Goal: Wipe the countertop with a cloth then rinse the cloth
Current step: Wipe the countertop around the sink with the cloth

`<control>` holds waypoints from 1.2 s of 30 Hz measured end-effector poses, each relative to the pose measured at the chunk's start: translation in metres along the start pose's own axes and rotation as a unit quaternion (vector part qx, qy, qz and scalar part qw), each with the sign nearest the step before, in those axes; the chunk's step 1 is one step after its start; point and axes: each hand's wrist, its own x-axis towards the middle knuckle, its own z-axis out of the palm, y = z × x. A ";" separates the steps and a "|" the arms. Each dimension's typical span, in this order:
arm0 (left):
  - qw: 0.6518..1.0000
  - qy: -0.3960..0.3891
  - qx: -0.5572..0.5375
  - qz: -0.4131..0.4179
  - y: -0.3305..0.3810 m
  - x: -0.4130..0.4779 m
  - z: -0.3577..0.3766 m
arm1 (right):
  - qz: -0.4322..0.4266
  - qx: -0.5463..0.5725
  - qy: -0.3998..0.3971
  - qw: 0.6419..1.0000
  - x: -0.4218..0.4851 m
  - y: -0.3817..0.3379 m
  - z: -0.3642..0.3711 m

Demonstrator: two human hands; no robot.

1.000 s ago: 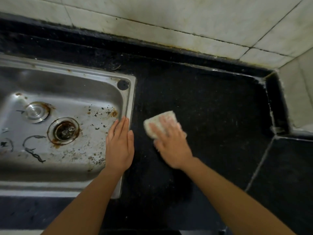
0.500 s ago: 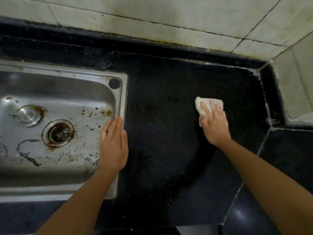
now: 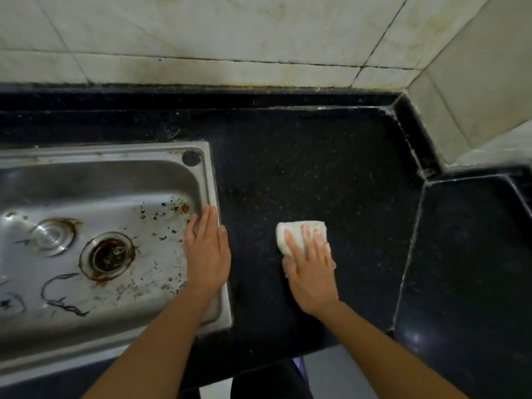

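Cloth (image 3: 299, 231): pale folded pad on the black desk (image 3: 316, 168), right of the sink (image 3: 213, 180).
Right hand (image 3: 312, 272): fingers straight, pressing flat on the cloth, not curled round it.
Left hand (image 3: 208, 254): flat, fingers together, resting on the sink rim.
Handling: likely soft, light and limp; expect bunching.
Hold: for rinsing, gather the whole pad in your fingers.

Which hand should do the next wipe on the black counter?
Right, probably. The right hand presses the cloth flat on the countertop, ready to slide. The left hand rests on the sink rim, touching no cloth.
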 end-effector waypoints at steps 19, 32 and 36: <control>0.925 -0.294 0.195 0.140 -0.027 0.038 -0.085 | -0.009 0.049 -0.081 0.995 -0.028 -0.101 0.021; 0.913 -0.302 0.198 0.190 -0.031 -0.038 -0.082 | 0.044 0.106 -0.100 0.988 -0.168 -0.091 0.047; 0.926 -0.281 0.179 0.178 -0.040 -0.046 -0.098 | 0.116 0.278 -0.035 0.953 -0.143 -0.109 0.019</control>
